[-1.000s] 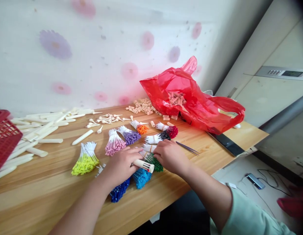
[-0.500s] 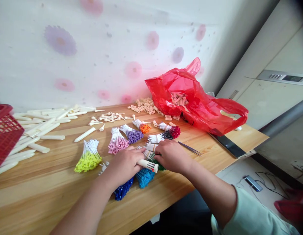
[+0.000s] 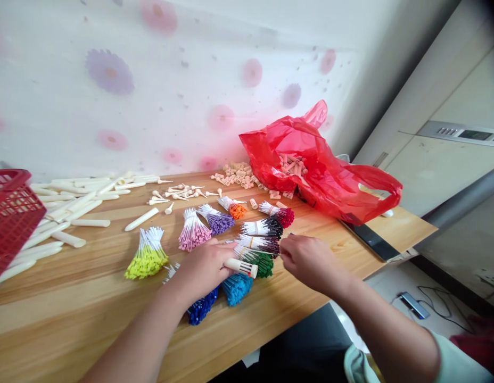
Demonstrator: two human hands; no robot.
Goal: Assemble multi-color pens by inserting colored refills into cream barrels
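Note:
My left hand (image 3: 205, 267) is wrapped round a cream pen barrel (image 3: 241, 267) with coloured slots near its end. It rests over the white stems of the blue (image 3: 203, 307) and light blue bundles (image 3: 237, 289). My right hand (image 3: 305, 259) is pinched beside the dark maroon bundle (image 3: 266, 245); what its fingers hold is too small to name. Near the hands lie green (image 3: 263, 265), black (image 3: 273, 227), red (image 3: 285, 216), orange (image 3: 237, 210), purple (image 3: 220, 221) and pink bundles (image 3: 194, 234). A yellow bundle (image 3: 147, 260) sits farther left.
A red basket (image 3: 15, 218) and long cream barrels (image 3: 71, 205) are at the left. Small cream tips (image 3: 181, 192) and slotted pieces (image 3: 239, 174) lie at the back. A red plastic bag (image 3: 330, 181) stands behind a black phone (image 3: 370, 240) near the table's right edge.
My right hand has moved right, away from the green and maroon bundles, uncovering them. The tweezers beside it are now mostly hidden. My left hand keeps its hold on the pen barrel.

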